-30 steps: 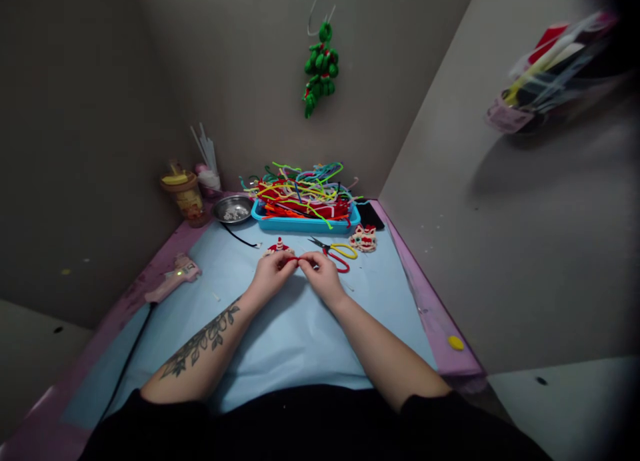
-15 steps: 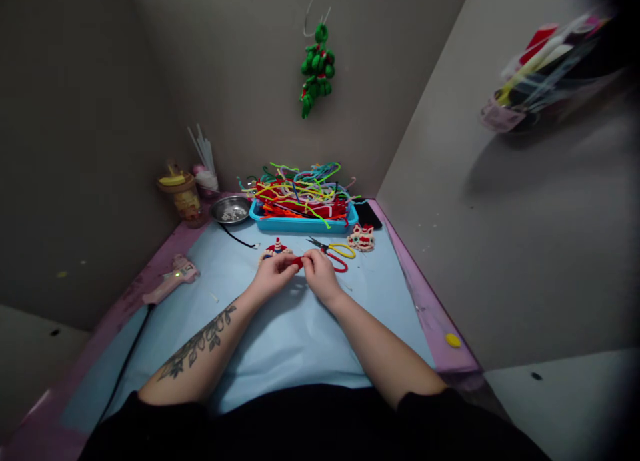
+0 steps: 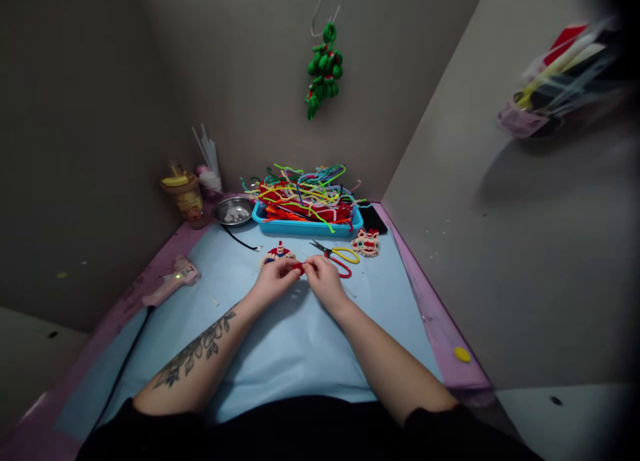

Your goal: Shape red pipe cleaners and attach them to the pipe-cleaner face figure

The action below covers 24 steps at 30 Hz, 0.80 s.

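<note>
Between my fingertips is a small piece of red pipe cleaner [image 3: 299, 267], mostly covered. My left hand [image 3: 274, 279] pinches it from the left, and my right hand [image 3: 324, 279] closes on its other side. Just beyond the left hand lies a pipe-cleaner figure [image 3: 279, 251] in red, cream and blue, partly hidden. Scissors [image 3: 340, 255] with one yellow and one red handle rest half open behind my right hand. Farther right is a cream-and-red pipe-cleaner face [image 3: 367, 243].
A blue tray [image 3: 310, 229] heaped with coloured pipe cleaners stands at the back, beside a metal bowl [image 3: 234, 211] and a black phone [image 3: 374, 219]. On the left lie a pink glue gun [image 3: 175, 279] with its cord and a cup [image 3: 185, 197]. A green ornament [image 3: 325, 67] hangs behind.
The camera view has shifted slightly, so the scene sits a little to the right. Both hands stay together on the red piece, with hardly any other movement.
</note>
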Motion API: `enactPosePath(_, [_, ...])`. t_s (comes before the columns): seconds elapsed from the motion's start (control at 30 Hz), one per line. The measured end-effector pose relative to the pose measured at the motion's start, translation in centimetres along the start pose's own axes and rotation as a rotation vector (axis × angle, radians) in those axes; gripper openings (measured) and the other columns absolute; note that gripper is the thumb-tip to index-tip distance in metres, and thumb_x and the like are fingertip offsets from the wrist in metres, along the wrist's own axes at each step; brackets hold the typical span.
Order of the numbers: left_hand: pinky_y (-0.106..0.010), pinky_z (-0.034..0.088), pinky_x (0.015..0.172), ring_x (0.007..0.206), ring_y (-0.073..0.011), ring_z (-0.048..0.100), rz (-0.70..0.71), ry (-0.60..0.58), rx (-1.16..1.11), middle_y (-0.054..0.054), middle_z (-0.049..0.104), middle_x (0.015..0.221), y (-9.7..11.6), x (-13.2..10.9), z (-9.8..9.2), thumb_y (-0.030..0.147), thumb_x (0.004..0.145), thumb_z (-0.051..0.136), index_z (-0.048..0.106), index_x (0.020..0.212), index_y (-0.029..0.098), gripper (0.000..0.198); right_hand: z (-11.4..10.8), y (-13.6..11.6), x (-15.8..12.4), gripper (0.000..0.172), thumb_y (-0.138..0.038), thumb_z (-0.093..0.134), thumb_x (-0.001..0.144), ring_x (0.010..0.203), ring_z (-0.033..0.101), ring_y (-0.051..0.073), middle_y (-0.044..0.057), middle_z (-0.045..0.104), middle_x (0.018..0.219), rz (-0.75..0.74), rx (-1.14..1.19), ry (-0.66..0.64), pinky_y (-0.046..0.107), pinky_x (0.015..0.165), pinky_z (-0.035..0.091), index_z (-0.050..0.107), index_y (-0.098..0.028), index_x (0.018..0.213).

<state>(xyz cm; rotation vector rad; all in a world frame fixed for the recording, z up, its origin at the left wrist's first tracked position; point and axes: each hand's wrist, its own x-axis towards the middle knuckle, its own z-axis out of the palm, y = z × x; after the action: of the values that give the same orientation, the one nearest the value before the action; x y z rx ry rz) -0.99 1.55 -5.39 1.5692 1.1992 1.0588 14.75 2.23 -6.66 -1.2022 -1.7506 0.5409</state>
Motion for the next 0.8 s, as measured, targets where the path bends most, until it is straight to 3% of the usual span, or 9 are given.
enactPosePath(0.13, [-0.03, 0.052, 0.062, 0.068, -0.0201, 0.067, -0.016, 0.03, 0.023, -0.007, 0.071, 0.078, -0.1, -0.2, 0.1, 0.032, 0.073, 0.065, 0.069, 0.089, 0.014, 0.025, -0.5, -0.7, -0.4, 0.012, -0.024, 0.053, 0.085, 0.076, 0.058, 0.018, 0.006, 0.063, 0.087, 0.014, 0.088, -0.029, 0.029, 0.069, 0.047, 0.063, -0.02, 0.089])
enactPosePath(0.27, [-0.03, 0.052, 0.061, 0.067, -0.0204, 0.068, -0.068, 0.007, -0.001, -0.007, 0.071, 0.076, 0.0, -0.7, 0.5, 0.033, 0.075, 0.065, 0.066, 0.092, 0.014, 0.026, -0.5, -0.6, -0.4, 0.01, -0.023, 0.055, 0.082, 0.072, 0.058, 0.017, 0.004, 0.061, 0.078, 0.087, 0.147, -0.071, 0.027, 0.065, 0.046, 0.062, -0.019, 0.077])
enactPosePath(0.4, [-0.033, 0.055, 0.071, 0.086, -0.0241, 0.07, -0.072, -0.059, 0.0, -0.013, 0.072, 0.098, 0.7, -0.9, -0.1, 0.035, 0.075, 0.067, 0.062, 0.108, 0.015, 0.039, -0.9, 0.1, 0.2, 0.014, -0.025, 0.054, 0.083, 0.068, 0.057, 0.015, 0.002, 0.061, 0.072, 0.21, 0.152, -0.106, 0.026, 0.063, 0.044, 0.061, -0.018, 0.073])
enactPosePath(0.47, [-0.034, 0.055, 0.075, 0.092, -0.0242, 0.069, -0.052, 0.014, 0.058, -0.013, 0.071, 0.105, 1.4, -0.8, -0.9, 0.037, 0.078, 0.064, 0.061, 0.112, 0.014, 0.042, -1.2, 0.3, 0.5, 0.013, -0.024, 0.055, 0.082, 0.067, 0.055, 0.015, 0.001, 0.061, 0.071, 0.197, 0.051, -0.229, 0.026, 0.062, 0.042, 0.063, -0.018, 0.073])
enactPosePath(0.6, [-0.032, 0.052, 0.074, 0.084, -0.0207, 0.067, -0.047, 0.137, 0.256, -0.009, 0.072, 0.094, 2.3, -0.5, -3.2, 0.041, 0.085, 0.054, 0.064, 0.106, 0.015, 0.035, -1.6, 0.1, 0.4, 0.01, -0.021, 0.058, 0.08, 0.078, 0.058, 0.017, 0.003, 0.065, 0.079, -0.039, -0.156, -0.564, 0.027, 0.069, 0.041, 0.068, -0.019, 0.077])
enactPosePath(0.7, [-0.03, 0.048, 0.069, 0.074, -0.0195, 0.065, -0.04, 0.167, 0.519, -0.006, 0.071, 0.084, 2.4, -0.3, -4.5, 0.041, 0.085, 0.052, 0.065, 0.099, 0.016, 0.032, -1.5, 0.4, 0.4, 0.014, -0.023, 0.058, 0.082, 0.083, 0.06, 0.019, 0.004, 0.067, 0.085, -0.037, -0.216, -0.514, 0.029, 0.073, 0.042, 0.07, -0.021, 0.089])
enactPosePath(0.8, [-0.031, 0.047, 0.068, 0.072, -0.02, 0.063, -0.057, 0.127, 0.744, -0.005, 0.068, 0.081, 2.3, -0.2, -5.2, 0.04, 0.084, 0.053, 0.062, 0.106, 0.017, 0.033, -1.8, 1.5, 0.6, 0.02, -0.021, 0.052, 0.086, 0.087, 0.061, 0.019, 0.006, 0.069, 0.091, 0.044, -0.166, -0.304, 0.03, 0.078, 0.044, 0.07, -0.02, 0.093])
